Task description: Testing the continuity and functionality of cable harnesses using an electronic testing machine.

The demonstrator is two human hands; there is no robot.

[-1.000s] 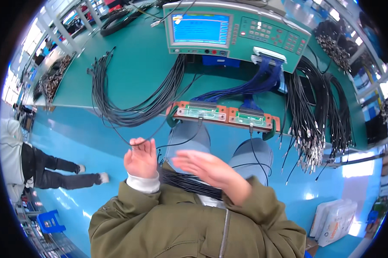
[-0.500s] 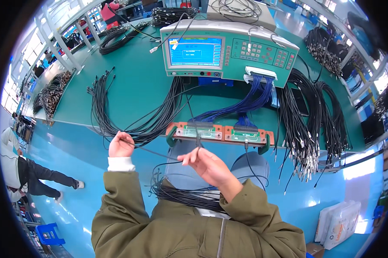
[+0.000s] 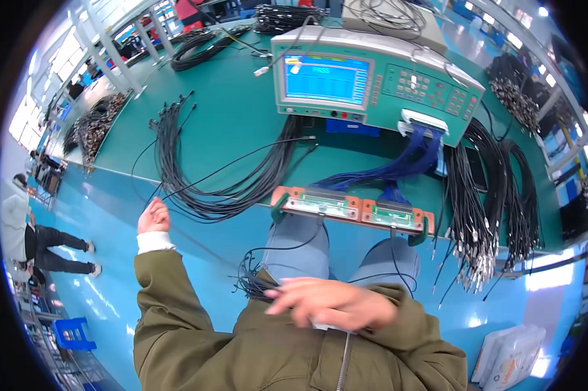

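Note:
My left hand (image 3: 154, 216), fingers pinched, holds a thin black cable (image 3: 232, 161) beside the bench's front edge. One end of it seems to reach over the bundle of black cables (image 3: 170, 150) on the green bench. My right hand (image 3: 336, 303), slightly blurred, has its fingers stretched out above my lap. Beneath and beside it, a second cable bundle (image 3: 250, 281) is partly hidden. On the bench edge, an orange test fixture (image 3: 359, 210) carries two green connector boards. A black cable (image 3: 287, 247) runs from its left board toward my lap; another cable (image 3: 394, 251) hangs from the right board.
A green tester (image 3: 388, 85) with a lit blue screen stands behind the fixture, joined by blue ribbon wires (image 3: 398, 163). Black cables with white ends (image 3: 470, 228) hang over the bench's right side. A person (image 3: 37, 234) stands at the left, near a blue stool (image 3: 74, 333).
My left hand has moved left and slightly up with the cable. My right hand has come down from near the fixture to above my lap. The tester's screen shows a different display.

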